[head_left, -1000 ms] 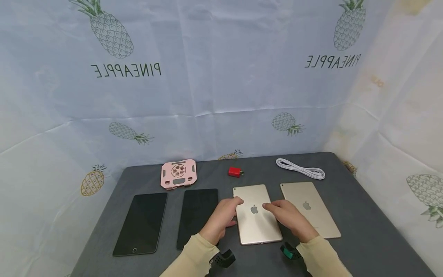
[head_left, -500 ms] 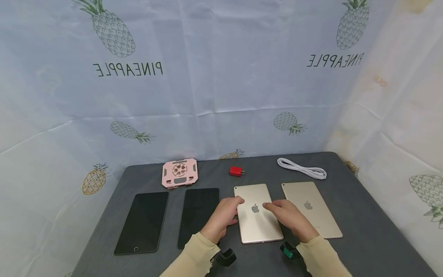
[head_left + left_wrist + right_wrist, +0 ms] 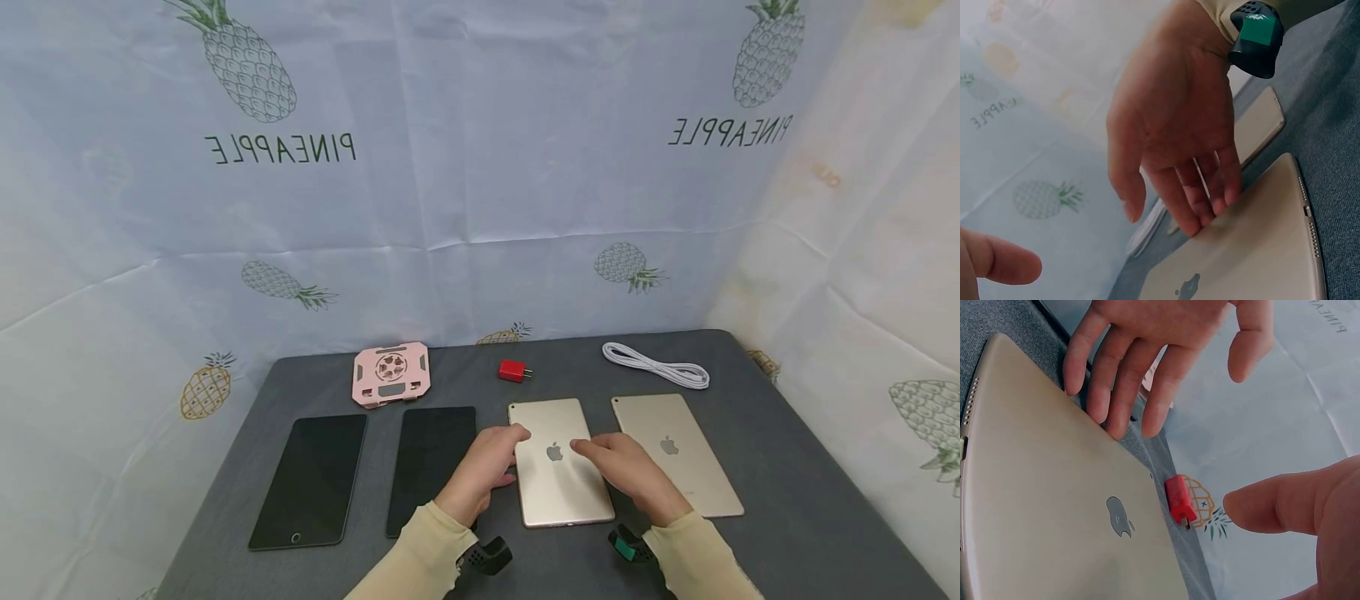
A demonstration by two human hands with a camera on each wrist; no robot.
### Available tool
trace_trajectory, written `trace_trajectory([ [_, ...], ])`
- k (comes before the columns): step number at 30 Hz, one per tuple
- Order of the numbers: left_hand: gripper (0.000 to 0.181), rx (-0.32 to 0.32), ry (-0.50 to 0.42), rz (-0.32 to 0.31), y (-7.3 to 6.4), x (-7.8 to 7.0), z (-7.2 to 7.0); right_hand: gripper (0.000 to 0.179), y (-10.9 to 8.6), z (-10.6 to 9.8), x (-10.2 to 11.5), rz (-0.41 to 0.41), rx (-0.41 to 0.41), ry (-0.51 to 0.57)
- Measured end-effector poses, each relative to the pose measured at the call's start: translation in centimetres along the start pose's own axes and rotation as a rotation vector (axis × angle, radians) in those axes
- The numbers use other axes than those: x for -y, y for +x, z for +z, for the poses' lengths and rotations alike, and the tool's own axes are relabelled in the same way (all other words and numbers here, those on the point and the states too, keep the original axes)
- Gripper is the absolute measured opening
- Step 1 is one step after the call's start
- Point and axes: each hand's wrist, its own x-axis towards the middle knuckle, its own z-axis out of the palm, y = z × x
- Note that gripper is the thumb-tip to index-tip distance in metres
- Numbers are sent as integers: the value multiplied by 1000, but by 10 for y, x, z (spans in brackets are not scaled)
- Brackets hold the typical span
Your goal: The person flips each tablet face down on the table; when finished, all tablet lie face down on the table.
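Observation:
A gold tablet [image 3: 564,493] lies back up on the dark table, its apple logo showing, between the two hands. At its left edge is my left hand [image 3: 480,471]; the right wrist view shows that hand [image 3: 1154,328] with fingers straight along the tablet's side and the thumb held off. My right hand [image 3: 636,477] is at the opposite edge. In the left wrist view its extended fingers [image 3: 1175,200] touch the tablet's side, with the thumb raised. Neither hand is curled round the tablet. A second gold tablet [image 3: 697,471] lies to the right, partly behind the right hand.
Two black tablets lie screen up on the left, an outer one [image 3: 309,483] and an inner one [image 3: 427,454] near the left hand. Behind stand a pink case [image 3: 390,375], a red charger plug [image 3: 512,371] and a coiled white cable [image 3: 655,365]. A pineapple-print cloth [image 3: 510,192] hangs behind the table.

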Motion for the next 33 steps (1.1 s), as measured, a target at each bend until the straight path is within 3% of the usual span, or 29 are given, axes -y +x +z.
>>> trace_trajectory([
  [10,66,-5,-6,5,-2,5,-17,71,3,13,16,0,19,12],
  [14,64,3,-2,29,-11,6,-30,73,3,19,27,-25,7,34],
  [18,69,0,11,96,-26,5,-58,74,3,26,43,-92,-23,8],
  [21,72,-58,35,119,-34,7,-84,67,2,36,57,-138,-32,13],
  [27,76,-223,125,69,-43,21,-130,58,-5,72,80,-214,35,98],
  [33,77,-263,145,20,-48,36,-151,65,-6,103,100,-232,108,81],
])
